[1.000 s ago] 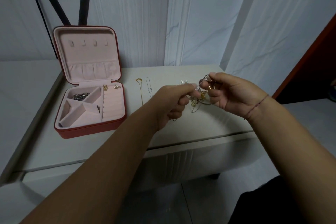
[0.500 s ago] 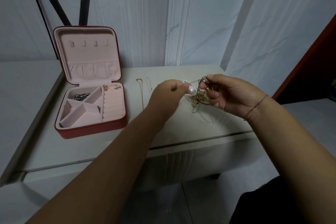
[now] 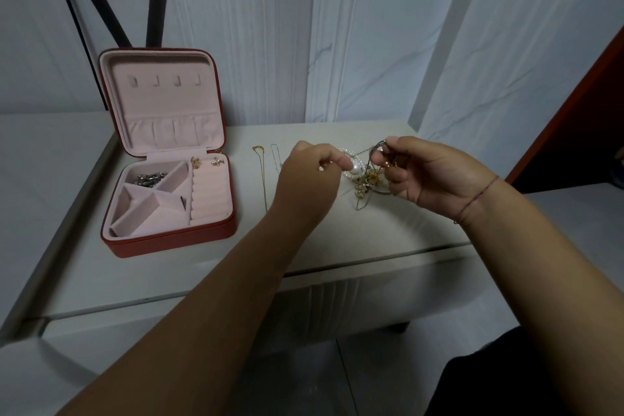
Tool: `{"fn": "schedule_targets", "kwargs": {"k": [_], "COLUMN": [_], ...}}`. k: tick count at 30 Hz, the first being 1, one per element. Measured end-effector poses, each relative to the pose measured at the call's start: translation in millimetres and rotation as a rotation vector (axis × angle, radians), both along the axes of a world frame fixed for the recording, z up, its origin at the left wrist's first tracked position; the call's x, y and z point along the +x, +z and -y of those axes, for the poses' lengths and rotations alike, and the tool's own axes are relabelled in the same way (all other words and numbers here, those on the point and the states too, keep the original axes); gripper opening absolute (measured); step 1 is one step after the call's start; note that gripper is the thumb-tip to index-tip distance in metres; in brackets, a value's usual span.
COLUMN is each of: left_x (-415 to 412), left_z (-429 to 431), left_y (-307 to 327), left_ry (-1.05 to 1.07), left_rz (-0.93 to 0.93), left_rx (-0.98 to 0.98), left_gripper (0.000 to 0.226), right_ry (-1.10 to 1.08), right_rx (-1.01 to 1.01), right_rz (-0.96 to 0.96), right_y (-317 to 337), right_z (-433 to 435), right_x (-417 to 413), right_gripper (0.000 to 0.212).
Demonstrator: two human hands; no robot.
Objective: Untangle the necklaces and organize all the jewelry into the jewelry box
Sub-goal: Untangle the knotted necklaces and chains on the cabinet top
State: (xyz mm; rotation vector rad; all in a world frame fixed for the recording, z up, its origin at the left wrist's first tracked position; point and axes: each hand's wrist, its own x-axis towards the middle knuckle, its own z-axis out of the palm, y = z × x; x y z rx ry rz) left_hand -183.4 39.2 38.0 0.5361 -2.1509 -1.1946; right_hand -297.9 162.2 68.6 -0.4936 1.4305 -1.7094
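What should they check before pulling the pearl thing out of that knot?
1. Left hand pinches the pearl piece: ok.
2. Right hand holds the tangle of chains: ok.
3. Pearl piece free of the chains: cannot tell, the links are too fine to see.
4. Jewelry box open, with empty compartments showing: ok.
5. Gold necklace and silver necklace lie straight on the table, apart from the tangle: ok.
6. All jewelry in the box: not ok, those two necklaces and the tangle are outside it.
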Motion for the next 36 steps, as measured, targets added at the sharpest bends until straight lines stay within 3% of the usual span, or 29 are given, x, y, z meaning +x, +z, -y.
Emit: {"fn": "schedule_targets", "kwargs": {"k": [8,20,25,36], "left_x": [-1.9,-3.0,-2.4,-2.9], "left_z": [-2.9,-1.9,-0.1,0.4], "left_y": [-1.8,-5.6,-5.5,-6.1], "left_ry": [0.049,-0.013,-0.012,-0.017], "left_rz": [-0.048,0.039,0.006,-0.008], "left_rx": [-0.1,-0.045,-0.05,-0.054], "left_gripper": [0.021,0.031,0.008,0.023], "right_ry": [-0.015,0.102,0.101,0.065], "right_rx": [0.012,-0.005,-0.006,-0.018], "right_rz": [0.004,-0.037,-0.044,-0.03], "right_y": [-0.9,-0.9,-0.6,1.0], "right_z": [1.5,0.1,-0.6,-2.8], "right_x": [1.3,3.3,2.4,0.6], "right_gripper": [0.014,0.014,0.013,0.012]}}
